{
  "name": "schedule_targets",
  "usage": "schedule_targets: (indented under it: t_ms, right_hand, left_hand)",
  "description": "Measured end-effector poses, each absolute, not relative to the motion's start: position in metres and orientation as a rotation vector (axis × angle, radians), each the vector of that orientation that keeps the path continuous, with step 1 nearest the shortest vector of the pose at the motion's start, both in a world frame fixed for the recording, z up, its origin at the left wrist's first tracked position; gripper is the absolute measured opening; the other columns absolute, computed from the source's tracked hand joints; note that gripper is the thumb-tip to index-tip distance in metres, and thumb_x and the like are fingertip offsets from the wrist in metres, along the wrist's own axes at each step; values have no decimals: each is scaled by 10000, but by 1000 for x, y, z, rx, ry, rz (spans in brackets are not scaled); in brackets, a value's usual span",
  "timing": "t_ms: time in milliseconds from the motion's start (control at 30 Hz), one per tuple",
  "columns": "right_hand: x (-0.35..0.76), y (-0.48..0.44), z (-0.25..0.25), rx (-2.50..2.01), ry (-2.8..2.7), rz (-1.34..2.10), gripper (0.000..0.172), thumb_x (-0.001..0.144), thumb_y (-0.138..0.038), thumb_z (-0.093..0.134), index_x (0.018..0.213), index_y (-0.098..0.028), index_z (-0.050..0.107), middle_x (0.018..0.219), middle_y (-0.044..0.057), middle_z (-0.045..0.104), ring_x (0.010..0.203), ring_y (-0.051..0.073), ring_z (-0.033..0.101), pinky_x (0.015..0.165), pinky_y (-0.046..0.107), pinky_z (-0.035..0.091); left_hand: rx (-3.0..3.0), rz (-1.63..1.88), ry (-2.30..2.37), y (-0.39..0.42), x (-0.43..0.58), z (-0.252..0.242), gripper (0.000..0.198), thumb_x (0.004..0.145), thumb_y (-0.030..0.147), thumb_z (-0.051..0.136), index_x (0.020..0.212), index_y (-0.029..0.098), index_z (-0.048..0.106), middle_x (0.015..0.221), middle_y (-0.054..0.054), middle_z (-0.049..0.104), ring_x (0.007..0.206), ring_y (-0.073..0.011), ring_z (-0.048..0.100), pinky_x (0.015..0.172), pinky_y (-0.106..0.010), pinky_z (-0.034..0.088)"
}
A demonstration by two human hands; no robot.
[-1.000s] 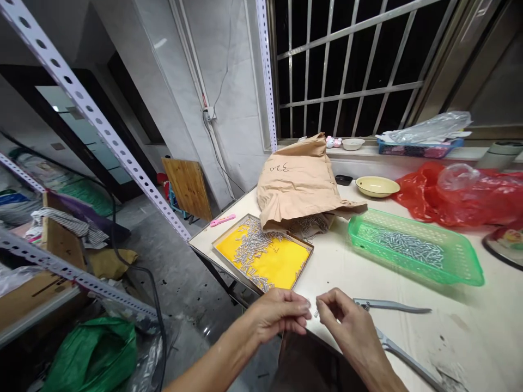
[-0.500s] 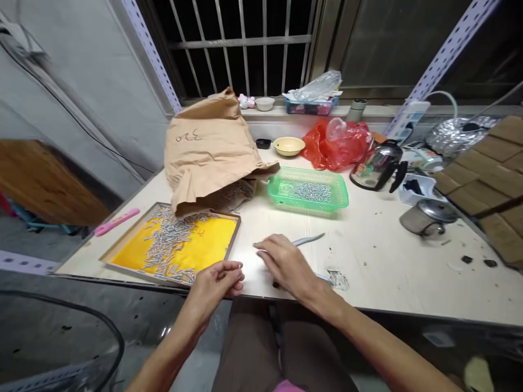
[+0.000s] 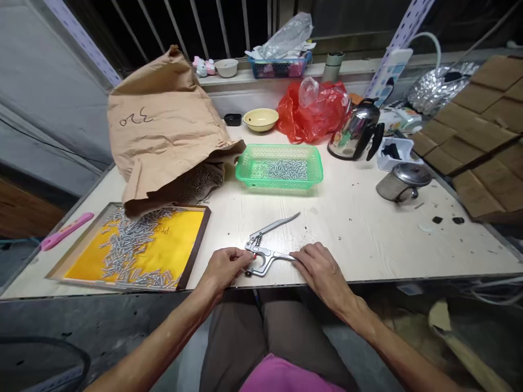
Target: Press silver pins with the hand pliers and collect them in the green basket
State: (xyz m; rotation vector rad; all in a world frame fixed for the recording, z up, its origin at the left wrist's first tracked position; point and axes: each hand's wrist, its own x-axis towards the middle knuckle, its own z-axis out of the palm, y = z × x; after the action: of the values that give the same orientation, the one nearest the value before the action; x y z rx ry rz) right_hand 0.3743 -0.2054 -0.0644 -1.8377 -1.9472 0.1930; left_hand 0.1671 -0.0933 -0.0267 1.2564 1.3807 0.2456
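A yellow bowl sits just beside a red plastic bag. 1 kettle stands near a lidded metal mug.

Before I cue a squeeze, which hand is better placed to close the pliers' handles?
Probably the right hand: it touches the pliers' lower handle, while the left hand is at the head.

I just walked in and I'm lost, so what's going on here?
Someone's handling spread-open pliers at the table's near edge. The left hand is at the jaws; whether it pinches anything is unclear. The right hand holds the lower handle. Small metal pieces lie in the tray at left and the basket beyond.
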Motion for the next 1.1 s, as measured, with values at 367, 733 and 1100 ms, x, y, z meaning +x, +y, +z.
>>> schedule_targets:
  t_ms: [367,733,1100]
  right_hand:
    - [377,-202,-65,-1870,-1966,140,159,893,-219,498,953,-200,645,841,64,578,820,192,477,692,319,376]
    - [377,-201,-63,-1916,-2036,114,153,900,-213,484,919,-186,633,840,62,574,818,190,461,702,313,345]
    - [371,-204,-62,-1984,-2044,68,135,901,-175,466,891,-178,601,847,60,563,793,184,444,682,312,329]
  left_hand:
    - [1299,106,1422,-89,174,-32,409,556,512,688,683,133,601,377,87,395,331,-40,293,365,-187,180]
    - [1213,-56,1395,-92,172,-31,387,645,474,667,790,121,604,413,45,525,359,-68,448,388,-175,367]
    - [1115,-146,1325,-91,168,-24,423,584,493,726,759,130,599,484,-14,623,453,-116,588,461,-194,461]
